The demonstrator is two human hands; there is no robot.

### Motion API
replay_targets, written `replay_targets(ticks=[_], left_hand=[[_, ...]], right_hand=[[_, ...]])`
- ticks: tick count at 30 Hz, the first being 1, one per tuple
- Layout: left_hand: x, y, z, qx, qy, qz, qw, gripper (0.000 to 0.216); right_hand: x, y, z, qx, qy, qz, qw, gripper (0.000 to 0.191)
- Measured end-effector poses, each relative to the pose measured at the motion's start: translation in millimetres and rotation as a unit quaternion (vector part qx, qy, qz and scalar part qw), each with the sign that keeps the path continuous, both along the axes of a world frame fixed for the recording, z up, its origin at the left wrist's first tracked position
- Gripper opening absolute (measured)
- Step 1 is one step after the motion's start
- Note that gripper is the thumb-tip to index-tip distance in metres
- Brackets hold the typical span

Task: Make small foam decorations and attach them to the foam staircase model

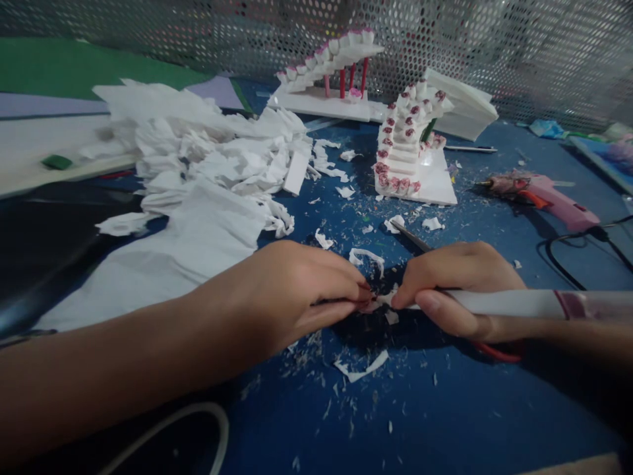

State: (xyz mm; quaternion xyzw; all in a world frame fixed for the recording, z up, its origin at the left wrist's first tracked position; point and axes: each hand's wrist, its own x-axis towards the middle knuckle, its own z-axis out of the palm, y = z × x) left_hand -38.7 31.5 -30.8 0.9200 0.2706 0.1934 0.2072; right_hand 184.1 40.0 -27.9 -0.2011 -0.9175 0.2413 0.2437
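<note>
Just left of the other hand's fingertips, my left hand is closed in a pinch on a small pinkish-white scrap; its exact kind is unclear. My right hand grips a white marker with a purple band, held almost level. The tip of the marker is hidden by my fingers, close to the scrap. Under and behind my right hand lie scissors, with a dark blade pointing up-left and a red handle loop showing below the wrist.
Crumpled white tissue spreads at left. Behind stand two white staircase models, one curved with dark pink flowers, one straight on red posts. A pink glue gun lies right. Paper bits litter the blue table.
</note>
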Motion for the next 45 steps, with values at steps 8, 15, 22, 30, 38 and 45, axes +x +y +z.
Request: replay_targets(ticks=[8,15,22,30,38,45], left_hand=[[0.4,0.3,2.5,-0.023,0.018,0.000,1.000,0.023],[0.0,1.2,2.6,-0.020,0.022,-0.007,1.000,0.021],[0.6,1.4,2.8,-0.026,0.022,-0.002,0.999,0.022],[1.2,1.5,2.6,-0.024,0.019,0.001,1.000,0.023],[1.7,2.3,3.2,-0.027,0.020,-0.005,0.999,0.022],[1.6,0.9,1.7,-0.032,0.011,0.002,0.999,0.023]], right_hand=[[1.1,-0.8,1.0,-0.004,-0.020,0.003,1.000,0.024],[-0.7,-0.7,1.3,-0.012,-0.002,0.002,1.000,0.024],[-0.6,-0.9,0.3,-0.022,-0.002,-0.001,1.000,0.025],[0.3,1.2,-1.2,-0.020,0.002,0.007,1.000,0.025],[-0.5,1.2,-1.5,-0.023,0.003,-0.003,1.000,0.027],[-0.9,1.1,-1.1,-0.010,0.019,0.007,1.000,0.026]])
